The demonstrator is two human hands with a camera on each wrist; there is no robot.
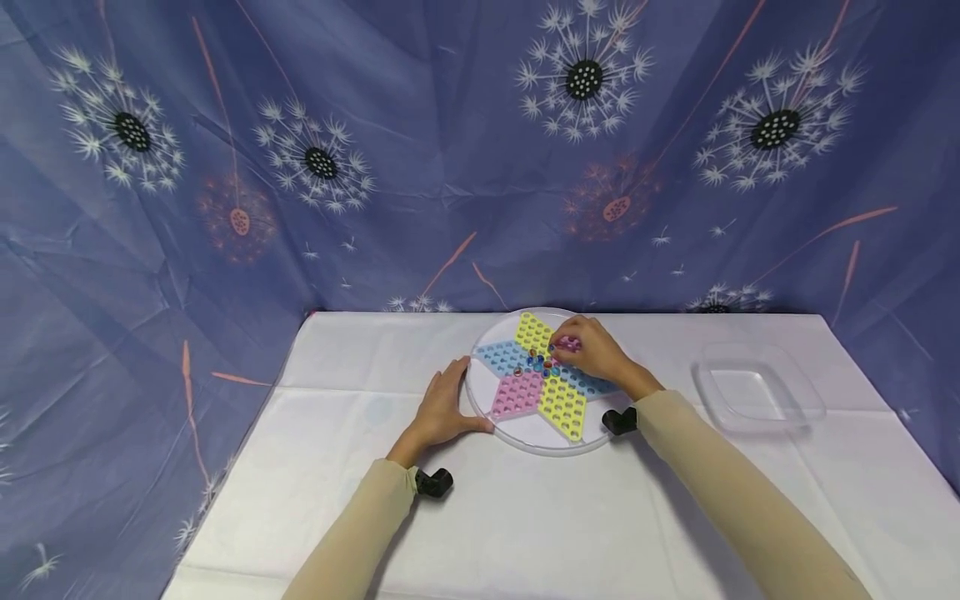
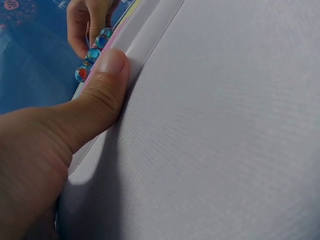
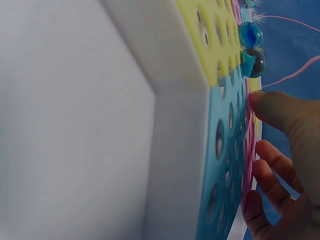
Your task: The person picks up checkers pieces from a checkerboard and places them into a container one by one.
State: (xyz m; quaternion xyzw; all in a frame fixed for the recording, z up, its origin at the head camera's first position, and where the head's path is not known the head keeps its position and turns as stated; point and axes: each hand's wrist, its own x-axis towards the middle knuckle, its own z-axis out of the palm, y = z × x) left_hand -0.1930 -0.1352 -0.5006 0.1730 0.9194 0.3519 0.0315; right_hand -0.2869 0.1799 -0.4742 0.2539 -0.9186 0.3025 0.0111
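Just right of the frame's centre, we see the board [image 1: 527,432], marbles [image 1: 537,367] clustered mid-board; the left hand [image 1: 444,407], fingers spread, touches its rim; the right hand [image 1: 592,348] pinches a blue marble [image 1: 552,347].

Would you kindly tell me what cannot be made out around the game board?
Head view: the marbles are too small and clustered to count surely.
Head view: the right hand covers part of the game board.
Left wrist view: the top edge crops that hand.
Right wrist view: the top edge crops one marble.
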